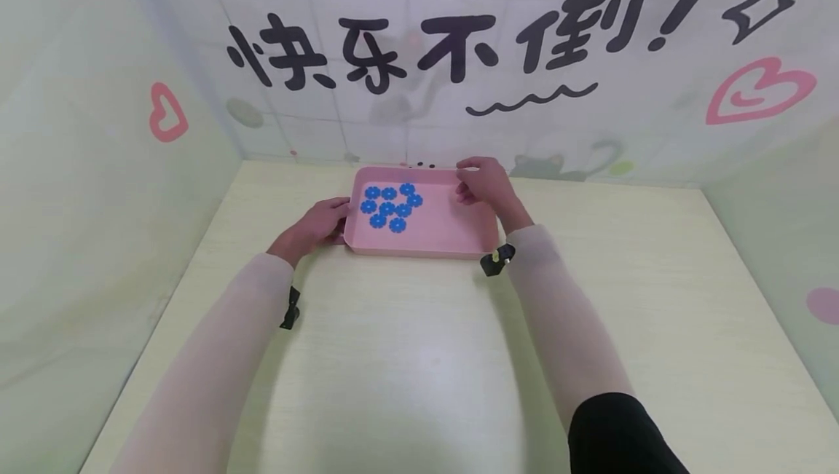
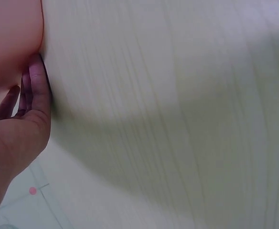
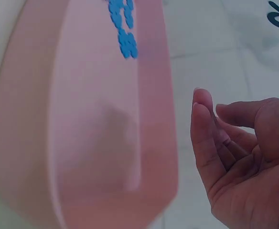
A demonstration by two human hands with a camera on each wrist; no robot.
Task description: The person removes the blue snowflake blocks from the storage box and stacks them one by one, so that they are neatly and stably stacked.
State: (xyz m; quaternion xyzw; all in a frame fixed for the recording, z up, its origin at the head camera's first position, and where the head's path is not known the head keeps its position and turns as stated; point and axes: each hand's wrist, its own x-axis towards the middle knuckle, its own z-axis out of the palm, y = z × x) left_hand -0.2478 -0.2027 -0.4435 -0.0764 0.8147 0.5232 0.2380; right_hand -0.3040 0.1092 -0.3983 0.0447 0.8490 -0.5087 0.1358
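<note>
A shallow pink tray (image 1: 452, 232) is at the far side of the table in the head view. Several blue flower-shaped pieces (image 1: 387, 208) lie flat on its left half. My left hand (image 1: 320, 220) grips the tray's left end; the left wrist view shows the thumb and fingers around the pink wall. Over the tray's right end is my right hand (image 1: 488, 186), its fingers loosely bent. In the right wrist view nothing is between the right thumb and fingers (image 3: 204, 138), and a gap separates that hand from the tray wall.
The pale wood-grain table (image 1: 406, 328) extends toward me. A printed curtain (image 1: 419, 117) with dark lettering rises just behind the tray, and side curtains (image 1: 85, 168) stand at left and right. Each wrist wears a small black device (image 1: 498, 261).
</note>
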